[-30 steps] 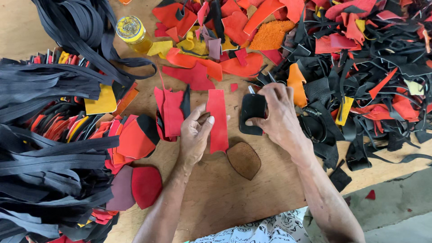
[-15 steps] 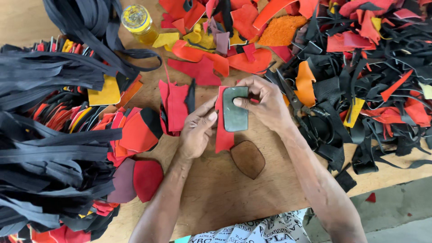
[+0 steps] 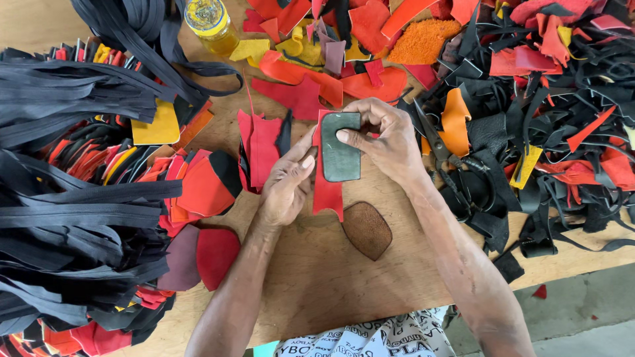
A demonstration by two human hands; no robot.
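Note:
A long red leather strip (image 3: 327, 192) lies on the wooden table (image 3: 317, 277). On top of it sits a dark grey rounded rectangular template (image 3: 340, 157). My right hand (image 3: 383, 142) grips the template from its upper right, thumb pressed on its face. My left hand (image 3: 289, 184) holds the strip's left edge, thumb touching beside the template. A brown rounded leather piece (image 3: 366, 229) lies just below the strip.
Black straps (image 3: 73, 218) pile up on the left with red and orange cut pieces (image 3: 198, 188). Mixed black, red and orange scraps (image 3: 549, 99) heap on the right, with scissors (image 3: 440, 145) beside my right wrist. A yellow bottle (image 3: 210, 23) stands at the back.
My right hand brought the dark template from the right of the red strip onto it. My left hand stayed on the strip's left edge.

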